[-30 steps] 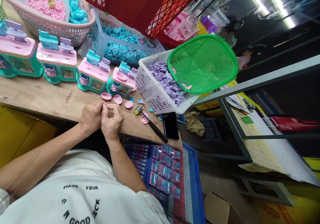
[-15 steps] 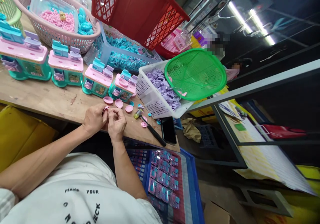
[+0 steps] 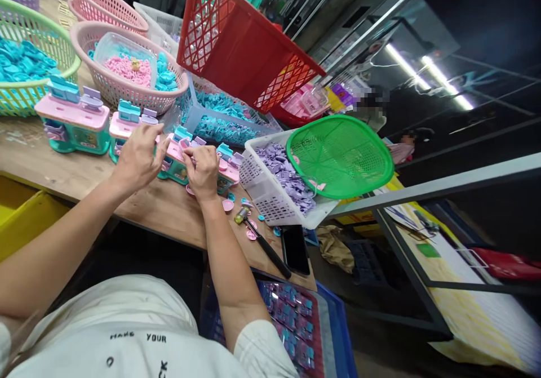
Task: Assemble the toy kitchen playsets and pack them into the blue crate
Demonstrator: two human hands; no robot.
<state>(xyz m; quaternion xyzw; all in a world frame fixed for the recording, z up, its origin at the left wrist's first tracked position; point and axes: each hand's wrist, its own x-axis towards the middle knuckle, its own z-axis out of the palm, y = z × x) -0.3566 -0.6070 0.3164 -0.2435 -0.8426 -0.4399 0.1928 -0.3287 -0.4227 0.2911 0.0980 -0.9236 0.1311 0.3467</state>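
Four pink and teal toy kitchen units stand in a row on the wooden table (image 3: 147, 212). My left hand (image 3: 139, 155), fingers apart with nothing seen in it, is over the gap between the second unit (image 3: 122, 127) and the third unit (image 3: 175, 151). Over the third unit's right side, my right hand (image 3: 202, 169) pinches a small pink dish (image 3: 184, 143). The leftmost unit (image 3: 78, 121) and the rightmost unit (image 3: 228, 172) are untouched. Another pink dish (image 3: 228, 205) lies near my right wrist.
A hammer (image 3: 264, 243) and a phone (image 3: 295, 249) lie at the table's right end. Behind are a white basket of purple parts (image 3: 270, 212), a green basket (image 3: 338, 155), a red crate (image 3: 236, 45) and a pink basket (image 3: 127, 93).
Both hands have moved from the table's front edge up to the toy units and apart. My left hand has opened. The view has shifted, showing more at the left.
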